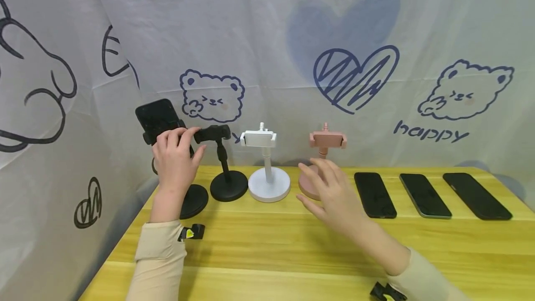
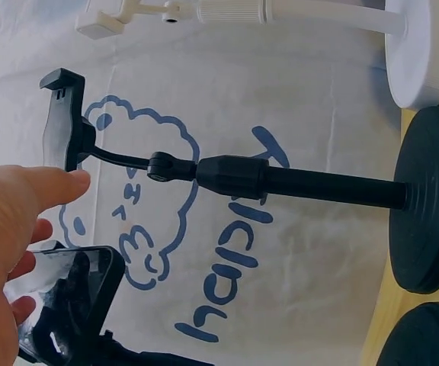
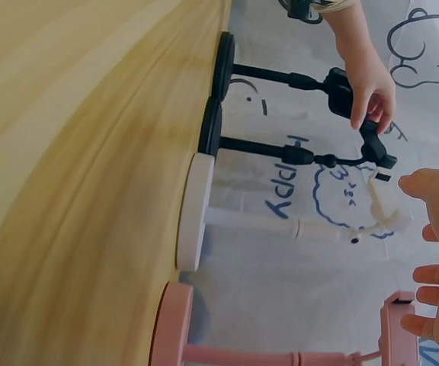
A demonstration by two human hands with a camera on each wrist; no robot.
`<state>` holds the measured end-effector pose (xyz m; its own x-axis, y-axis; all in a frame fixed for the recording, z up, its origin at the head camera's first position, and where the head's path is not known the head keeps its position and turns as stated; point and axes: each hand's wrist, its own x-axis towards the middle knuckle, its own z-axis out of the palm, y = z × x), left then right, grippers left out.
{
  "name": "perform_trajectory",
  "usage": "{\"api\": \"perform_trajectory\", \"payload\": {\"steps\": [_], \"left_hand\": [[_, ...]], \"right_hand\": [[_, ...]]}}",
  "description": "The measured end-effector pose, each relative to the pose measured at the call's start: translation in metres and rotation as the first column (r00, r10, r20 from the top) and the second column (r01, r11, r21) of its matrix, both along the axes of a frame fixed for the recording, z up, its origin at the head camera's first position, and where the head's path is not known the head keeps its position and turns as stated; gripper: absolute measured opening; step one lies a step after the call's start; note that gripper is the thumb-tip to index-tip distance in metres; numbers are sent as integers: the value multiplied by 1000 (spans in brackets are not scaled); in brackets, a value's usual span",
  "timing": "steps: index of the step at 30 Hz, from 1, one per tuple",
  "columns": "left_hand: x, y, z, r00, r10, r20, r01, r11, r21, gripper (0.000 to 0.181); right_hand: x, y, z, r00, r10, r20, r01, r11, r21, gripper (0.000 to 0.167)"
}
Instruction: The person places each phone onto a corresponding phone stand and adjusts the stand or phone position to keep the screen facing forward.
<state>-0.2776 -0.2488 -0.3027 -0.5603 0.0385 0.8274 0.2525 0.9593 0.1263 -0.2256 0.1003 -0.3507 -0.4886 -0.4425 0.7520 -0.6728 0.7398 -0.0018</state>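
My left hand [image 1: 172,157] is at the clamp [image 1: 212,133] of a black stand, beside a dark phone [image 1: 158,116] held tilted in another black stand. In the left wrist view the thumb [image 2: 67,183] overlaps the lower end of that clamp [image 2: 68,126], fingers loosely bent in front of the phone [image 2: 71,297]; firm contact cannot be told. Fingers spread, my right hand [image 1: 334,196] hovers before the pink stand [image 1: 328,140] and holds nothing. The right wrist view shows its fingers bent near the pink clamp [image 3: 398,328].
A white stand [image 1: 269,185] stands between the black and pink ones. To the right, three dark phones [image 1: 375,195] lie side by side on the wooden table [image 1: 267,254]. Behind hangs a cloth [image 1: 267,36] with drawn hearts and bears.
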Motion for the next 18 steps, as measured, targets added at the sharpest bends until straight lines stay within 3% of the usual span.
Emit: {"api": "perform_trajectory", "payload": {"steps": [5, 11, 18], "left_hand": [[-5, 0, -1, 999, -1, -49, 1, 1000, -4, 41], [-10, 0, -3, 998, 1, -66, -1, 1000, 3, 38], [-10, -4, -4, 996, -12, -86, 13, 1000, 13, 33]], "right_hand": [[1, 10, -1, 999, -36, 3, 36, 999, 17, 61], [-3, 28, -7, 997, -72, -5, 72, 997, 28, 55], [-7, 45, -12, 987, -148, 63, 145, 989, 39, 69]]}}
